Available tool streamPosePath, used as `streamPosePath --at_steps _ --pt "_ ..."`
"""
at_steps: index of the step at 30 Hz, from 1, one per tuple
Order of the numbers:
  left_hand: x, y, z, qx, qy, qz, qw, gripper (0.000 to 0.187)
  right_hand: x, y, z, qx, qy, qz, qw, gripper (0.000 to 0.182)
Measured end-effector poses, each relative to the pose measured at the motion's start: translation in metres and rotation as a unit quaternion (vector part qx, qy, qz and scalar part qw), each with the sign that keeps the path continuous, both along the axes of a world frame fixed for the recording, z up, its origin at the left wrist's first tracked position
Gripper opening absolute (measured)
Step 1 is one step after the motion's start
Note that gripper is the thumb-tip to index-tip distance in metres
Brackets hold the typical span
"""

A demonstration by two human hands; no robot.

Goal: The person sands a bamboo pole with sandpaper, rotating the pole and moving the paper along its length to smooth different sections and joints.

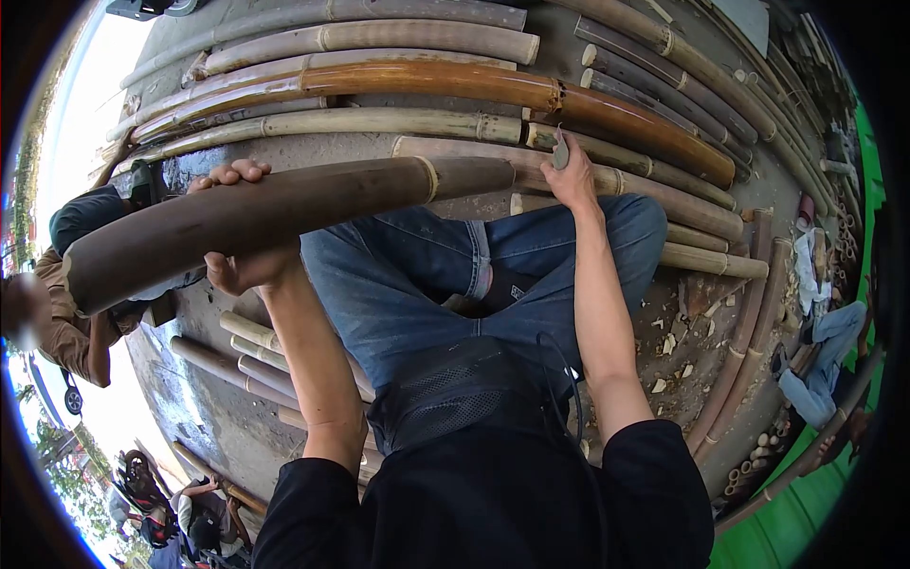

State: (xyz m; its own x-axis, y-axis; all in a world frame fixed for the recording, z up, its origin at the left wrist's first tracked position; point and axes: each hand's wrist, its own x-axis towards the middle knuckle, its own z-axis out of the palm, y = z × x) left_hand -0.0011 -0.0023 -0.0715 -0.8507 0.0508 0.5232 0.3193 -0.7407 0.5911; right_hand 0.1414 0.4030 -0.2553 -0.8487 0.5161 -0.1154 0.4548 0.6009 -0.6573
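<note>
A thick dark bamboo pole [313,201] with a pale ring near its right part lies slantwise over my lap, its cut end toward the left. My left hand [237,228] is wrapped round it from below, thumb on the near side and fingertips over the far side. Near the pole's right end, my right hand [572,174] is closed on a small grey flat piece [561,152], which points up and away from me. What exactly this piece is, I cannot tell. Just beyond the hands lies a brownish bamboo pole [673,197].
Long bamboo poles [398,81] lie in rows on the ground ahead. Shorter poles [251,332] are at the left. Wood chips [668,344] are scattered at the right. A person in brown [71,322] is at the left, another in jeans [820,375] at the right.
</note>
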Motion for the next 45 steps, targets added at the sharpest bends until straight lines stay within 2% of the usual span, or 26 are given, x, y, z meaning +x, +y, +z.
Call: streamPosePath --at_steps 4,6,10,12,13,14,16,17,20,21,23,27,29,33,35,36,38,40,42,43,45 --pt "0.005 -0.008 -0.007 -0.003 0.001 0.012 1.000 0.084 -0.001 0.006 -0.017 0.073 0.078 0.014 0.994 0.056" --pt "0.006 -0.009 -0.006 -0.039 -0.007 0.015 0.999 0.086 -0.004 0.006 -0.006 0.108 -0.061 -0.002 0.992 0.058" --pt "0.005 -0.005 -0.003 -0.050 -0.011 0.030 0.998 0.086 0.001 -0.006 0.014 0.128 -0.133 -0.016 0.983 0.063" --pt "0.005 -0.005 -0.002 -0.037 -0.024 0.024 0.999 0.085 0.008 -0.014 0.019 0.091 -0.082 0.089 0.989 0.072" --pt "0.005 -0.005 -0.002 -0.037 -0.024 0.025 0.999 0.085 0.010 -0.022 0.022 0.116 0.006 0.090 0.989 0.060" --pt "0.005 -0.005 -0.002 -0.035 -0.023 0.022 0.999 0.085 0.005 -0.024 0.023 0.114 0.006 0.092 0.989 0.060" --pt "0.006 -0.005 -0.002 -0.034 -0.023 0.020 0.999 0.085 -0.004 -0.024 0.021 0.009 0.065 0.160 0.985 0.040" --pt "0.006 -0.005 -0.002 -0.030 -0.022 0.018 0.999 0.086 -0.005 -0.026 0.020 0.009 0.065 0.160 0.985 0.040" --pt "0.004 -0.005 -0.002 -0.029 -0.018 0.016 0.999 0.086 -0.011 -0.032 0.013 -0.011 0.027 0.186 0.982 0.020" --pt "0.004 -0.005 -0.003 -0.032 -0.017 0.016 0.999 0.085 -0.013 -0.034 0.015 -0.012 0.028 0.187 0.982 0.020" --pt "0.005 -0.006 -0.004 -0.035 -0.014 0.020 0.999 0.085 -0.013 -0.034 0.020 -0.113 -0.002 0.141 0.983 0.016" --pt "0.004 -0.005 -0.004 -0.081 0.031 0.045 0.995 0.081 -0.015 -0.031 0.031 -0.070 -0.022 0.172 0.982 0.015" --pt "0.004 -0.003 0.000 -0.088 0.036 0.040 0.995 0.080 -0.015 -0.035 0.027 -0.047 0.059 0.218 0.973 0.016" --pt "0.009 0.002 0.002 -0.093 0.027 0.053 0.994 0.082 -0.021 -0.051 0.028 -0.030 0.130 0.217 0.967 0.017" --pt "0.014 0.006 0.006 -0.084 0.034 0.037 0.995 0.082 -0.025 -0.061 0.065 -0.259 0.090 0.137 0.952 0.018" --pt "0.018 0.008 0.008 -0.076 0.038 0.023 0.996 0.082 -0.028 -0.066 0.081 -0.259 0.088 0.136 0.952 0.018" --pt "0.018 0.012 0.012 -0.081 0.042 0.017 0.996 0.079 -0.035 -0.073 0.108 -0.327 0.165 0.151 0.918 0.019" --pt "0.017 0.011 0.014 -0.084 0.051 0.014 0.995 0.076 -0.037 -0.060 0.121 -0.333 0.152 0.146 0.919 0.020" --pt "0.015 0.007 0.010 -0.091 0.036 0.025 0.995 0.080 -0.030 -0.034 0.130 -0.145 0.036 0.206 0.967 0.020" --pt "0.014 0.005 0.008 -0.089 0.038 0.024 0.995 0.080 -0.024 -0.023 0.123 -0.142 0.038 0.205 0.968 0.020" --pt "0.013 0.002 0.004 -0.057 0.019 0.015 0.998 0.078 -0.008 -0.006 0.090 -0.142 -0.068 0.174 0.972 0.019"
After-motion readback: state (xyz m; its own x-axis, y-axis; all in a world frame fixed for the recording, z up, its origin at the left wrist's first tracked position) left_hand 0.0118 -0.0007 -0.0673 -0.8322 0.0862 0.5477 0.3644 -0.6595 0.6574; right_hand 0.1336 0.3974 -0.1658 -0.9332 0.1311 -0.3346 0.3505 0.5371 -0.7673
